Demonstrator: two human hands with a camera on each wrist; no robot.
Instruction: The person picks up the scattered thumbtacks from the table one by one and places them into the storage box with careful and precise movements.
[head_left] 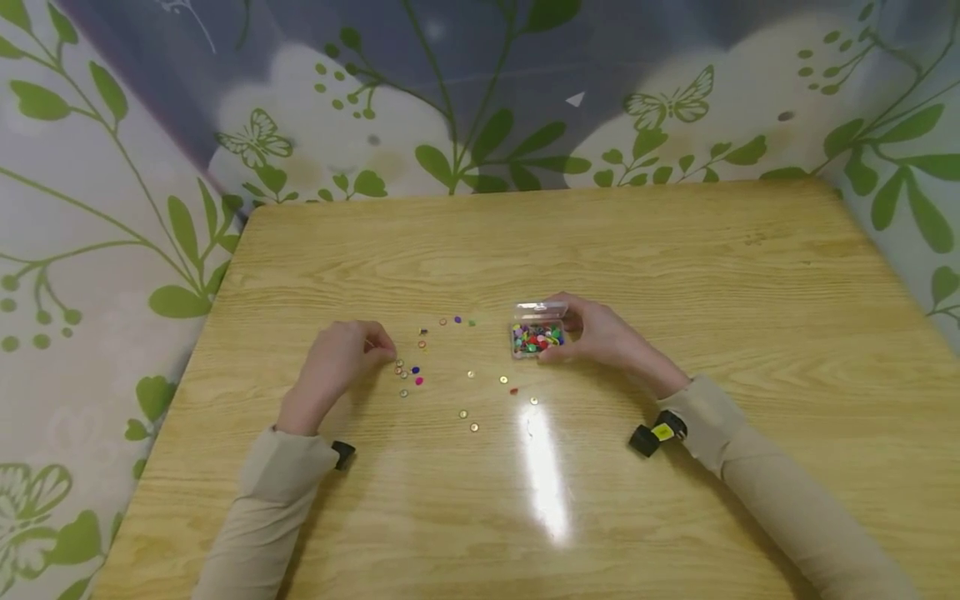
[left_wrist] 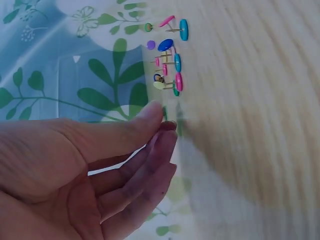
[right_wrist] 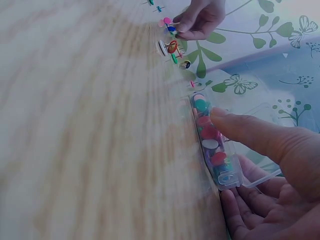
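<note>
Thumb and fingers of my right hand (head_left: 596, 333) grip the side of a small clear plastic box (right_wrist: 227, 179), its lid (head_left: 540, 310) raised at the back. Colourful thumbtacks (head_left: 536, 340) fill the box, which sits on the table. On the left, my left hand (head_left: 337, 362) is low over the tabletop, at the edge of a loose group of thumbtacks (head_left: 418, 381). Its thumb and index fingertip pinch a thumbtack (left_wrist: 170, 123), mostly hidden by the fingers. In the left wrist view, pink and blue thumbtacks (left_wrist: 178, 62) lie just beyond the fingertips.
More thumbtacks are scattered between the hands, several lying with metal undersides up, such as one gold thumbtack (head_left: 474, 427) near the front. The wooden table (head_left: 675, 250) meets a leaf-patterned wall (head_left: 465, 100) at its back edge.
</note>
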